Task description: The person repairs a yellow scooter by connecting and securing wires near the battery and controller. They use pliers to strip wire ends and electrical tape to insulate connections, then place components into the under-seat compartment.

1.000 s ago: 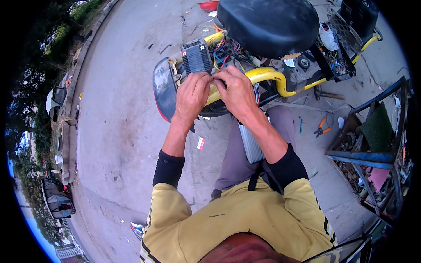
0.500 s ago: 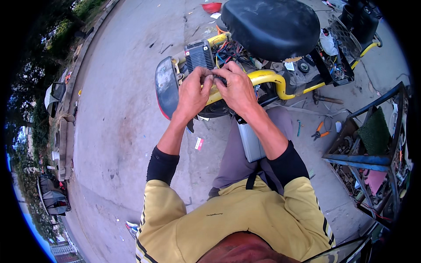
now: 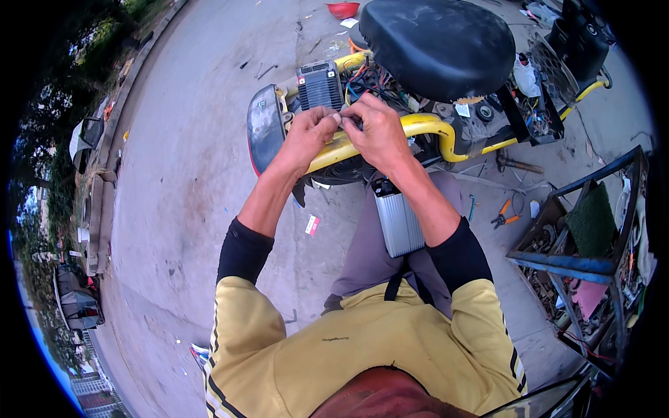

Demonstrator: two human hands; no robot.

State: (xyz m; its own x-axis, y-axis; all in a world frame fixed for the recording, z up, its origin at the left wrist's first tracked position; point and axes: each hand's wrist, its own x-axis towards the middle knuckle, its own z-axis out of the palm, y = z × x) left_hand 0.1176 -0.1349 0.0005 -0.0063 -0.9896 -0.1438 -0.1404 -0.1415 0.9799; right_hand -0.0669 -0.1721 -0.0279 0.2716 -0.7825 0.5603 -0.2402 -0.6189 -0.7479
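Observation:
My left hand (image 3: 312, 134) and my right hand (image 3: 373, 132) meet over the yellow scooter frame (image 3: 425, 125), fingertips pinched together on something small and dark that I cannot make out. Just behind them is a black finned module (image 3: 318, 82) with light terminals, beside a tangle of coloured wires (image 3: 364, 78). A dark rear body piece (image 3: 263, 118) curves to their left. A silver ribbed case (image 3: 401, 224) lies on my lap below my right arm. The black seat (image 3: 439, 45) is tilted over the wiring.
A hammer (image 3: 517, 163) and orange-handled pliers (image 3: 508, 214) lie on the pavement (image 3: 181, 181) at the right. A rusty metal cart (image 3: 568, 261) full of scrap stands right of my knees. A red bowl (image 3: 343, 10) is beyond the scooter, and a kerb runs along the left.
My hands and forearms shift slightly, fingers still pinched together at the same spot. More of the silver case shows, and the view has moved a little.

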